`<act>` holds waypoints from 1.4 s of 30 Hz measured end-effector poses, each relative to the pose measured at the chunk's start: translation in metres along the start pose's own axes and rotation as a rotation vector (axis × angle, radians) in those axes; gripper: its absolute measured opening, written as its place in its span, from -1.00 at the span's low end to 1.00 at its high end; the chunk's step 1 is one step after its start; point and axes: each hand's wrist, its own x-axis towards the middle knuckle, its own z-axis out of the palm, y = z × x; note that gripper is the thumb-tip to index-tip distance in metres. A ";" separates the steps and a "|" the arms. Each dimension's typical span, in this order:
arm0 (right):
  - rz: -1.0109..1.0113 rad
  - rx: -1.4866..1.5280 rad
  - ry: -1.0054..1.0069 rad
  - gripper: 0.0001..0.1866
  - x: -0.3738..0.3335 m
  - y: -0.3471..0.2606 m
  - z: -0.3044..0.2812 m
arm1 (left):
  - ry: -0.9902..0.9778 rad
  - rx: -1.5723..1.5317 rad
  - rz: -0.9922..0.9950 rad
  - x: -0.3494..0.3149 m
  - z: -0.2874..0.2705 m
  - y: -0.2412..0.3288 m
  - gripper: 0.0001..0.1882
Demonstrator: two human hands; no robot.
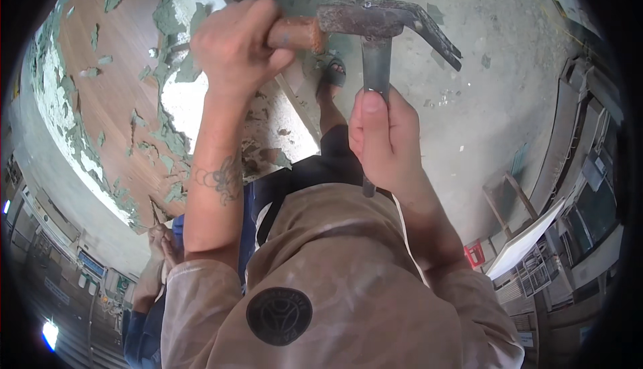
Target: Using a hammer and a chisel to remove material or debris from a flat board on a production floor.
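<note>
My left hand [231, 47] is closed around a thick wooden tool handle [295, 34]; the tool's other end is hidden behind my fist. In my right hand [385, 128] is a worn claw hammer [365, 19], gripped by its dark handle with the thumb laid along it. The hammer's striking face meets or nearly meets the butt of the wooden handle, and its claw points right. Left of my left hand lies a wood-grain board [110, 94] with flaking green coating [164, 128] and pale bare patches.
A co-worker's hands [159, 238] are at the board's lower left edge, near a thin pointed tool. My sandalled foot [333, 74] stands on the concrete floor [469, 54], strewn with green flakes. Frames and a white panel [526, 238] lean at the right, near a red object [475, 254].
</note>
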 end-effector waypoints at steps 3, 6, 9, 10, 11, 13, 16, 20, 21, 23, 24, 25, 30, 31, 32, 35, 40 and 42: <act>-0.016 0.103 0.078 -0.53 0.002 0.003 0.009 | -0.037 0.002 -0.043 0.006 0.000 -0.002 -0.71; -0.053 0.046 0.050 -0.51 -0.002 0.022 0.027 | -0.005 0.049 -0.021 0.005 0.004 -0.002 -0.72; 0.001 0.259 0.010 -0.53 -0.013 0.017 0.023 | -0.040 0.008 -0.065 0.002 -0.006 0.000 -0.73; -0.004 0.260 0.011 -0.53 -0.010 0.018 0.023 | -0.038 0.008 -0.061 0.005 -0.007 -0.001 -0.73; 0.008 0.243 0.018 -0.54 -0.004 0.019 0.024 | -0.069 0.022 -0.084 0.008 -0.009 -0.002 -0.74; 0.048 0.211 0.028 -0.54 0.000 0.015 0.027 | -0.107 0.037 -0.116 0.005 -0.013 -0.001 -0.76; 0.076 0.229 0.080 -0.55 -0.004 0.010 0.015 | -0.146 0.104 -0.081 0.003 -0.012 -0.002 -0.78; 0.024 0.109 0.030 -0.55 -0.006 0.018 0.026 | -0.120 0.058 -0.056 -0.005 -0.009 -0.003 -0.75; 0.010 0.115 0.006 -0.54 0.000 0.020 0.033 | -0.098 0.066 -0.034 -0.002 -0.007 -0.006 -0.72; -0.038 0.215 0.051 -0.55 -0.006 0.016 0.032 | -0.084 0.041 -0.041 -0.001 -0.009 -0.006 -0.72; -0.078 0.318 0.097 -0.56 -0.012 0.015 0.032 | -0.077 0.016 -0.052 -0.003 -0.011 -0.004 -0.72; -0.058 0.451 0.155 -0.56 -0.015 0.014 0.036 | -0.079 0.016 -0.052 -0.003 -0.010 -0.003 -0.72; 0.048 0.417 0.110 -0.53 -0.011 0.021 0.035 | -0.126 0.069 -0.080 -0.003 -0.014 -0.005 -0.76; -0.035 0.527 0.151 -0.53 -0.014 0.025 0.030 | -0.120 0.076 -0.078 -0.001 -0.013 -0.005 -0.76; -0.123 0.661 0.238 -0.54 -0.012 0.029 0.026 | -0.097 0.061 -0.079 0.002 -0.009 -0.004 -0.75; -0.082 0.124 0.086 -0.52 -0.006 0.050 0.031 | -0.083 0.046 -0.068 -0.002 -0.011 -0.005 -0.72; -0.036 0.737 0.220 -0.50 -0.015 0.022 0.038 | -0.092 0.007 -0.105 -0.002 -0.012 -0.003 -0.71; -0.061 0.485 0.146 -0.49 -0.009 0.025 0.045 | -0.093 0.053 -0.076 0.000 -0.009 -0.007 -0.72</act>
